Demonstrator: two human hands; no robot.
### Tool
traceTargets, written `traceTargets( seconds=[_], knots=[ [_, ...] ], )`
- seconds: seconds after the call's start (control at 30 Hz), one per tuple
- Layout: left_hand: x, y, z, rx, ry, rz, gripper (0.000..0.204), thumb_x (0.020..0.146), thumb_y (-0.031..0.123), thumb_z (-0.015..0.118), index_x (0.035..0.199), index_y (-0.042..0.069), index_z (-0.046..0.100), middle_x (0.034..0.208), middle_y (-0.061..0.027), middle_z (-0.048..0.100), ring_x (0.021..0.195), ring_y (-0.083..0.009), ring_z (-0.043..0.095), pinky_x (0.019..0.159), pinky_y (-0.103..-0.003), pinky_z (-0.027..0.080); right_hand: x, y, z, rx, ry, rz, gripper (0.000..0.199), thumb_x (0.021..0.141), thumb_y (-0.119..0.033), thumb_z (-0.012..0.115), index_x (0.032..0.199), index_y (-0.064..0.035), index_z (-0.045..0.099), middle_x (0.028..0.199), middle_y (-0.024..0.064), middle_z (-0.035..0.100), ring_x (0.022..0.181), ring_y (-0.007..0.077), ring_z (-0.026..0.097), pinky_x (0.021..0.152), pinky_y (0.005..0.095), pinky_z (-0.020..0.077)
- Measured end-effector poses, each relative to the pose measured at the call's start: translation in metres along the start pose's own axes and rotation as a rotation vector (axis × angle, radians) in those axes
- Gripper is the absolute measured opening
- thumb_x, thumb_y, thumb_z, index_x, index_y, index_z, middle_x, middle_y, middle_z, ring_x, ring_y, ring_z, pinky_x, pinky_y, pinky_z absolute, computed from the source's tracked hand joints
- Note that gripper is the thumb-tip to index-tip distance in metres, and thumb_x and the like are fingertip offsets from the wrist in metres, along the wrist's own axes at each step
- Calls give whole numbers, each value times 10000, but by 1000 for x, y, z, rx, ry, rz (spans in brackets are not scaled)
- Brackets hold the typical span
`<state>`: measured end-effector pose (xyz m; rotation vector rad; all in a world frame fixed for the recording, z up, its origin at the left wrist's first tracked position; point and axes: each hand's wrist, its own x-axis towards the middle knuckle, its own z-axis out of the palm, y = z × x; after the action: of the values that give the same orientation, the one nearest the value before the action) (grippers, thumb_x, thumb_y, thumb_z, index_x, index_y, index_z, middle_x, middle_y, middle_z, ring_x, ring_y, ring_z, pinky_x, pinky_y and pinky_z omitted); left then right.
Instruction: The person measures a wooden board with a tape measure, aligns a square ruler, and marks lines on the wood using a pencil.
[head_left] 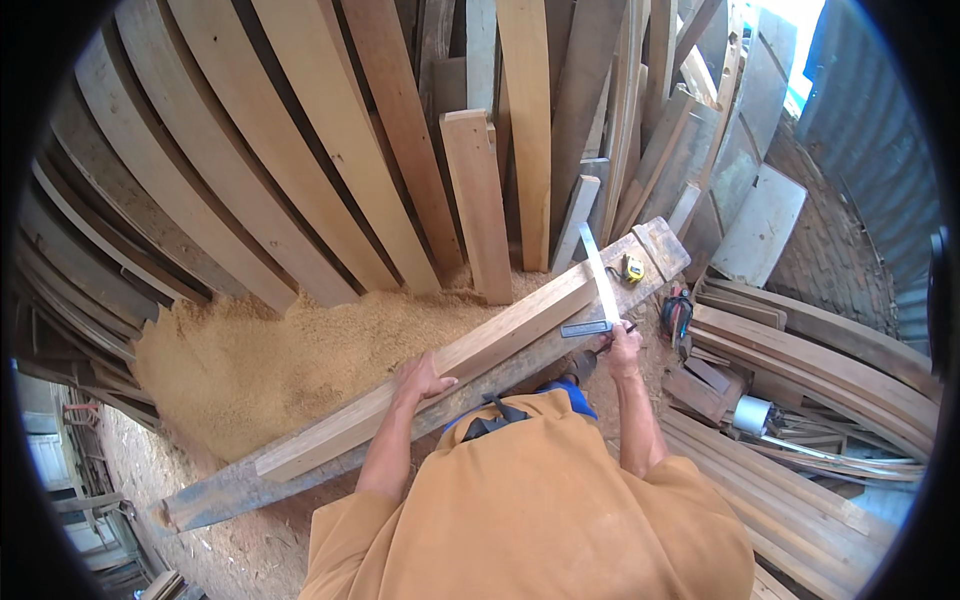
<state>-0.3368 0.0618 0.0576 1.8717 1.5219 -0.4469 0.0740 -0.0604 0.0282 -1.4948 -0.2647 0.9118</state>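
A long squared wooden beam [500, 345] lies slantwise on a weathered plank bench [225, 498], rising to the right. My left hand [422, 378] grips the beam near its middle, the thumb along its near top edge and the fingers toward the far side. At the right part of the beam, my right hand [622, 345] is closed on the corner of a try square [598, 275]. Its pale metal blade reaches across toward the beam's far side, and its dark stock points left. A small dark tip shows by the right fingers; its kind is unclear. A yellow tape measure [632, 268] sits beyond the blade.
Tall boards [300, 130] lean in a row at the back. Sawdust [270, 365] is heaped beyond the bench. A red and dark power tool [677, 315] stands off the bench's right end. Stacked timber [810, 360] and a white cylinder [752, 414] lie to the right.
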Motion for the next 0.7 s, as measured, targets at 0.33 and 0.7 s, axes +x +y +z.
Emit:
traceTargets(
  seconds=[0.33,0.7],
  knots=[
    [-11,9,-4,14,25,11,816,746,509,857,1346,32,575,1321,-206,661,1272,-363,607,1069,-478,474,-18,8,-24,-68,94,24,156,1042,-182,530,1034,-65,632,787,2,604,640,104,592,574,250,515],
    [-16,-1,64,115,259,39,793,726,496,859,1337,80,573,1319,-161,648,1264,-331,568,1089,-469,412,4,-17,-32,-214,87,-47,153,1027,-163,566,994,-37,648,711,-16,552,547,84,525,487,256,447]
  ],
)
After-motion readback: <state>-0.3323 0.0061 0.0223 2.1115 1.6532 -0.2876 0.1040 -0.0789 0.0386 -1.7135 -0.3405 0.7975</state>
